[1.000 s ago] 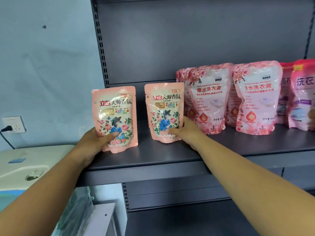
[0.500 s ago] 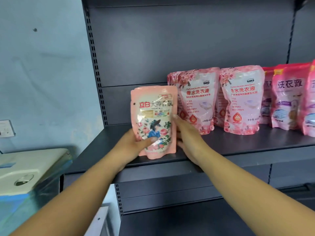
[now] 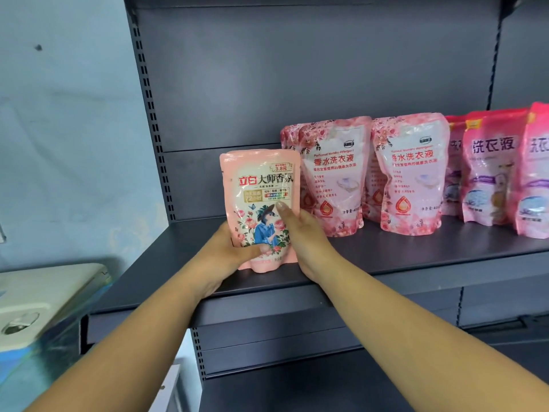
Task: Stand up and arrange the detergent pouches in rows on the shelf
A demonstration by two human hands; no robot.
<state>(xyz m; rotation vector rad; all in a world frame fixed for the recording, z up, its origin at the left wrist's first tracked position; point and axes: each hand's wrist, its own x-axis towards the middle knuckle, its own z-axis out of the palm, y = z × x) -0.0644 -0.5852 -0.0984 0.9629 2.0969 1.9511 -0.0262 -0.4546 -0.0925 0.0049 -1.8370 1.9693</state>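
The left hand (image 3: pixel 228 257) has its grip on the lower left of a salmon-pink plastic detergent pouch with a rose-and-figure print (image 3: pixel 261 209), thumb across its front, while the right hand (image 3: pixel 306 236) holds its right edge, forefinger up the face. The pouch stands upright near the front of the dark grey metal shelf (image 3: pixel 386 257). Just beside it to the right, further back, stand pink floral pouches (image 3: pixel 335 176) and magenta pouches (image 3: pixel 490 171) in rows.
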